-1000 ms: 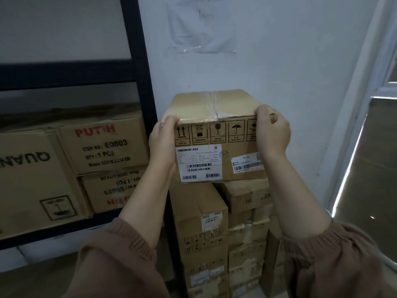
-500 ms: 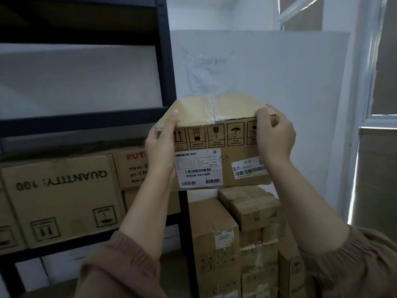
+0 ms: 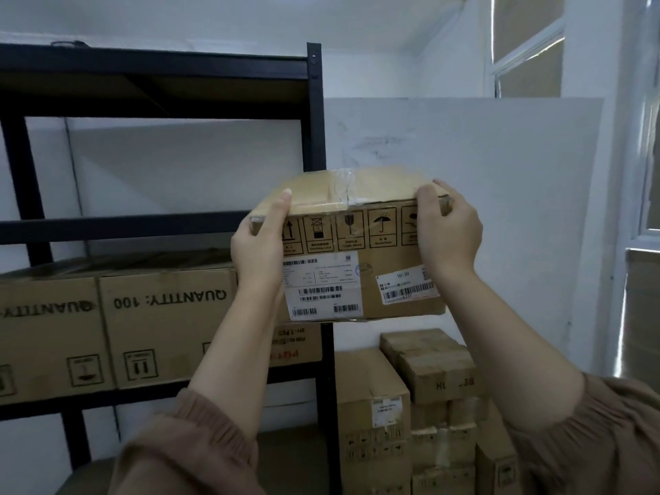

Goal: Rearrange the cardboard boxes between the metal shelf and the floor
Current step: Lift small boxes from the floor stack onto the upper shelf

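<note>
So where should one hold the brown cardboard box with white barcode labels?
Take the brown cardboard box at its two short ends, near the top edge, one hand from each side, as the left hand and right hand do now: it is wide, taped shut, without handles.

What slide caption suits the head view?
Left hand and right hand hold a labelled cardboard box beside the metal shelf.
</note>
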`<state>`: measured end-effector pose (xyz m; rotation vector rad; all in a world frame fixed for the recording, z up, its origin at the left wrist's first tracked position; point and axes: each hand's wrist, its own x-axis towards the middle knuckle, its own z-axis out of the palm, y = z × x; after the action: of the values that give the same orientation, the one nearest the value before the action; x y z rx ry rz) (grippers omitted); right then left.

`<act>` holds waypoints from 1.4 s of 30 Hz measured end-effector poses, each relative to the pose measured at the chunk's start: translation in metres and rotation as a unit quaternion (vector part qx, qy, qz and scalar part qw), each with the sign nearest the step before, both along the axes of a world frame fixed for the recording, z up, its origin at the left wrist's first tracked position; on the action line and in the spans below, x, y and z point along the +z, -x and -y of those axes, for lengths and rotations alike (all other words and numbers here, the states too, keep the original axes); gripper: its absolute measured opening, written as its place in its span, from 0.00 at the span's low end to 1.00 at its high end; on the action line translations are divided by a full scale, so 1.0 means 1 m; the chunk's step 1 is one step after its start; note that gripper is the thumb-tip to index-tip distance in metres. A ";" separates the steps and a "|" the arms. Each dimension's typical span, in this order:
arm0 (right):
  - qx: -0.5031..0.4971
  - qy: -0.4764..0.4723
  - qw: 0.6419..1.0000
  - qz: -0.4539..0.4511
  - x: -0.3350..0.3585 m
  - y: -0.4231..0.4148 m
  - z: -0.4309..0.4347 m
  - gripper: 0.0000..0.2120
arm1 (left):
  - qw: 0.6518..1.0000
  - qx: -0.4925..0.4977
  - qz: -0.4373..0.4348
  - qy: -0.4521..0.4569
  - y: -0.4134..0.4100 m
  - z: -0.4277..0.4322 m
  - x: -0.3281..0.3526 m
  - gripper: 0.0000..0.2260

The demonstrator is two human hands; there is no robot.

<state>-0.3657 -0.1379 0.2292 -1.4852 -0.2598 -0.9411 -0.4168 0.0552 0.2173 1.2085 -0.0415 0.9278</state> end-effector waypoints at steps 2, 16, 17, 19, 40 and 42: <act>0.018 0.000 1.000 -0.009 0.004 0.005 -0.010 0.19 | 1.000 0.018 0.004 -0.007 0.012 -0.008 0.005 0.17; 0.087 -0.050 0.993 0.068 0.036 -0.002 -0.120 0.23 | 0.990 0.104 0.076 -0.055 0.026 -0.109 0.040 0.16; 0.091 -0.052 0.992 0.073 0.038 -0.006 -0.129 0.24 | 0.989 0.107 0.080 -0.063 0.023 -0.118 0.042 0.16; 0.094 -0.058 0.991 0.080 0.039 -0.016 -0.148 0.27 | 0.987 0.112 0.084 -0.079 0.016 -0.135 0.045 0.15; -0.108 0.063 0.970 0.210 0.101 -0.132 -0.234 0.22 | 0.916 0.250 0.135 -0.282 -0.130 -0.242 0.094 0.35; -0.206 0.106 0.946 0.228 0.104 -0.140 -0.237 0.17 | 0.894 0.288 0.163 -0.301 -0.141 -0.240 0.093 0.32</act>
<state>-0.2259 0.0994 0.3330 -1.5314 -0.4033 -1.6420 -0.2757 0.2948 0.3105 1.6621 -0.2662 1.7238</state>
